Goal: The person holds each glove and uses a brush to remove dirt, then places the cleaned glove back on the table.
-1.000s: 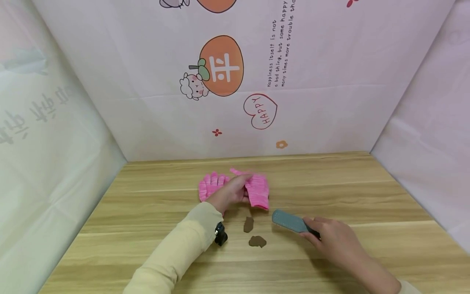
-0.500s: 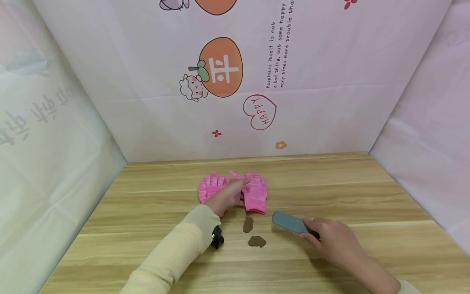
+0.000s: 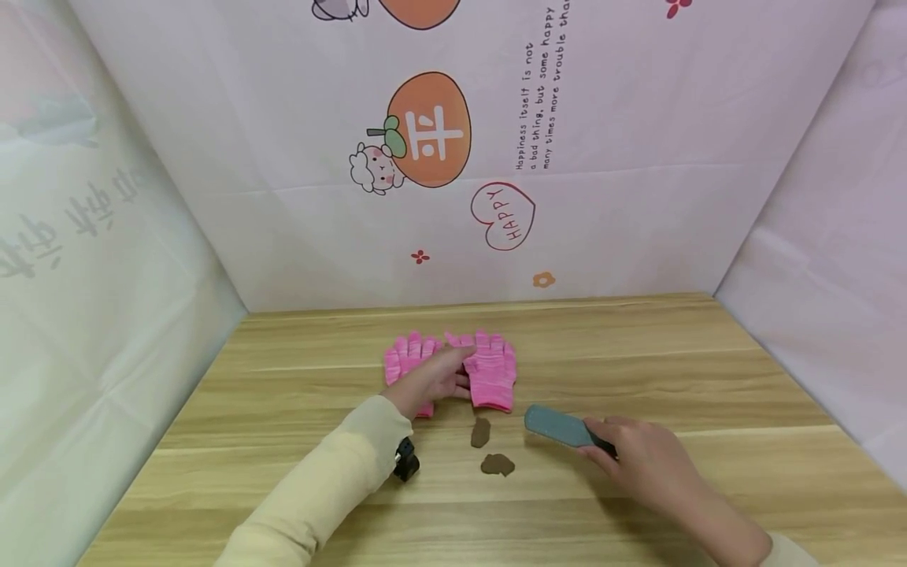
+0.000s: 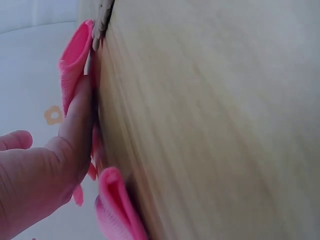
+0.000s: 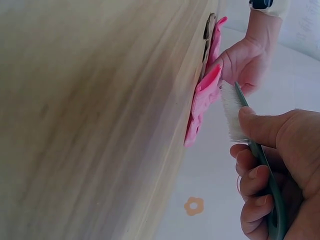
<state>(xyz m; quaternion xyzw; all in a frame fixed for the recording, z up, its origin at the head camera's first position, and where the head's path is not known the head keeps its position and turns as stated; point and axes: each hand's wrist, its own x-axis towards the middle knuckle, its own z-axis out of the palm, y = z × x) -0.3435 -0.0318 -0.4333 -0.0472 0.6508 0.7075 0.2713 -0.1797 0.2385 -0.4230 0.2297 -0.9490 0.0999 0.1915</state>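
Two pink knitted gloves lie side by side on the table, the left glove (image 3: 404,362) and the right glove (image 3: 494,378), fingers toward the back wall. My left hand (image 3: 441,374) is at the right glove's inner edge and partly covers the left glove. In the left wrist view its fingers (image 4: 80,112) reach out straight against a glove cuff (image 4: 75,55), the thumb standing apart. My right hand (image 3: 641,465) grips a brush (image 3: 556,425) by its handle; the right wrist view shows its white bristles (image 5: 232,112) and green back. The bristles point down toward the table.
Two flat, irregular brown pieces, a narrow one (image 3: 480,432) and a wider one (image 3: 497,465), lie in front of the gloves. The wooden table (image 3: 638,354) meets a printed white cloth wall (image 3: 602,220) behind, with cloth walls at both sides.
The right glove has turned upright and now lies with its fingers toward the wall. My left hand has drawn back slightly to the left. The right hand and brush stay in place.
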